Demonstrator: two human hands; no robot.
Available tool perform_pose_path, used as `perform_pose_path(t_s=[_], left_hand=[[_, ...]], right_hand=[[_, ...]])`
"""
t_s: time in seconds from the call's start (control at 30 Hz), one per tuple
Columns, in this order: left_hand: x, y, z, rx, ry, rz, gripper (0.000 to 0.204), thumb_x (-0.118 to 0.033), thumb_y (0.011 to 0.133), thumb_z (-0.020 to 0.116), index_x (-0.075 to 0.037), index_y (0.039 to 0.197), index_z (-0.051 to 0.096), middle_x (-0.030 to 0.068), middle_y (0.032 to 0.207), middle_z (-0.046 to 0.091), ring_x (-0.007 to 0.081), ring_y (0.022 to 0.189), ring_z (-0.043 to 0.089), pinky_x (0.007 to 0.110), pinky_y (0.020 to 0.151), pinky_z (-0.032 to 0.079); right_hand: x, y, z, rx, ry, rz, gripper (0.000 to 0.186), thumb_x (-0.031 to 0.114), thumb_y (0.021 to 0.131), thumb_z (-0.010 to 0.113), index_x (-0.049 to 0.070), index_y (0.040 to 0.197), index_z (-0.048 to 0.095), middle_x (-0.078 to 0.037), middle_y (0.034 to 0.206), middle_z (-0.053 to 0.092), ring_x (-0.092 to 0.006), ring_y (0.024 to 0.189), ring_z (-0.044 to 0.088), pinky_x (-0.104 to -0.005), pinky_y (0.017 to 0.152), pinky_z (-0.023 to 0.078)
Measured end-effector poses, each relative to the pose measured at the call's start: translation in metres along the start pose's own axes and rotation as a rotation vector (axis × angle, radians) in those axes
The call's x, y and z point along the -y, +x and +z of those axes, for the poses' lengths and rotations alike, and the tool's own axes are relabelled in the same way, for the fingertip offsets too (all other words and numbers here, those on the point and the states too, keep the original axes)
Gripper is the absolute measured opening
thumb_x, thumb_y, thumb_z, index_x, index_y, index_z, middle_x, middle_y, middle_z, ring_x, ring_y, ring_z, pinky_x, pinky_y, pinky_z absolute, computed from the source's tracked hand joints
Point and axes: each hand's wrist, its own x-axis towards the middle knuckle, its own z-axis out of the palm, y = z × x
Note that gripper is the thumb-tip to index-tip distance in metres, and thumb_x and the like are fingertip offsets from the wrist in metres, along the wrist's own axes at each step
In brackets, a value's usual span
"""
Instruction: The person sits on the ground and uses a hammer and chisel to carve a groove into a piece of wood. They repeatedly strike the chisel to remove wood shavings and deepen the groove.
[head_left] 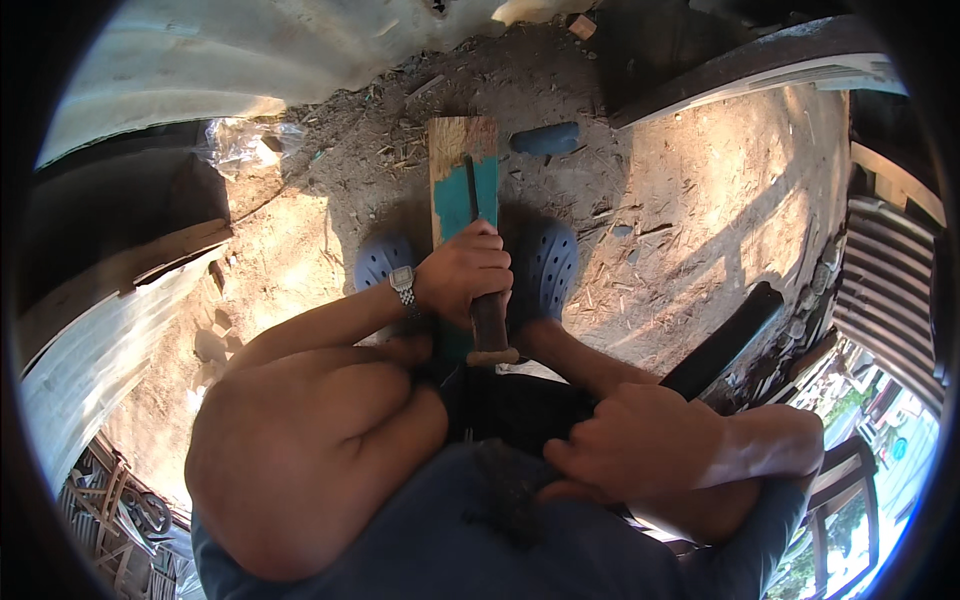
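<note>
My left hand [465, 273], with a metal watch on its wrist, is wrapped round the dark handle [488, 325] of a knife-like tool. The handle ends in a tan, wider butt. Its thin dark blade [472, 185] points away from me, over a wooden board [463, 140]. Teal paint covers much of the board, and its far end is bare wood. The near end is hidden under my hand and legs. Resting low on the right near my leg, my right hand [640, 440] has curled fingers; whatever lies inside them is hidden.
Blue-grey clogs [552, 265] on my feet flank the board. Beyond it lies a blue object [545, 139] on the dirt floor [700, 230], among wood chips. A long black object [728, 342] slants beyond my right hand. Corrugated sheet [180, 70] stands at far left, with clear plastic [250, 145] below.
</note>
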Motion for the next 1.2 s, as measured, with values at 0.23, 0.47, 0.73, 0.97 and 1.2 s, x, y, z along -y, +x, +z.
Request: perform_pose_path(t_s=[0.23,0.47,0.73,0.97,1.2], left_hand=[[0.008,0.007,-0.011,-0.061,-0.014,0.041,0.023,-0.018,0.063,0.076,-0.013,0.071,0.056,0.0016,0.069,0.049,0.0225,0.066,0.053,0.037,0.078,0.042],[0.004,-0.004,0.011,0.024,-0.019,0.123,0.027,-0.023,0.062,0.077,-0.013,0.070,0.054,0.0019,0.069,0.048,0.0222,0.066,0.051,0.037,0.075,0.042],[0.000,0.002,0.003,0.095,-0.038,0.106,0.026,-0.018,0.066,0.079,-0.009,0.073,0.056,0.0042,0.071,0.049,0.0255,0.067,0.052,0.041,0.074,0.044],[0.003,0.007,0.005,0.031,-0.020,0.122,0.031,-0.031,0.061,0.078,-0.013,0.072,0.055,0.0022,0.069,0.047,0.0227,0.065,0.051,0.037,0.073,0.042],[-0.001,0.013,-0.001,0.077,-0.044,0.095,0.025,-0.018,0.067,0.078,-0.009,0.072,0.056,0.0042,0.069,0.048,0.0252,0.065,0.052,0.040,0.072,0.044]], right_hand=[[-0.006,0.000,0.004,-0.026,0.014,-0.022,0.037,0.033,0.098,0.053,0.008,0.074,0.063,-0.007,0.059,0.064,-0.0234,0.061,0.070,-0.0375,0.049,0.052],[-0.012,-0.004,0.007,-0.028,0.038,-0.021,0.036,0.033,0.099,0.052,0.008,0.075,0.063,-0.007,0.060,0.064,-0.0236,0.060,0.069,-0.0378,0.049,0.052],[-0.012,-0.007,0.008,-0.002,0.029,-0.036,0.035,0.033,0.099,0.052,0.007,0.077,0.062,-0.008,0.061,0.065,-0.0236,0.059,0.069,-0.0377,0.049,0.051],[-0.015,-0.009,0.020,-0.202,0.076,-0.095,0.048,0.041,0.099,0.051,0.002,0.072,0.054,-0.009,0.051,0.056,-0.0245,0.044,0.061,-0.0382,0.039,0.047],[-0.019,-0.012,0.007,-0.135,0.037,-0.122,0.040,0.036,0.098,0.052,0.003,0.075,0.056,-0.009,0.054,0.058,-0.0237,0.046,0.062,-0.0384,0.039,0.047]])
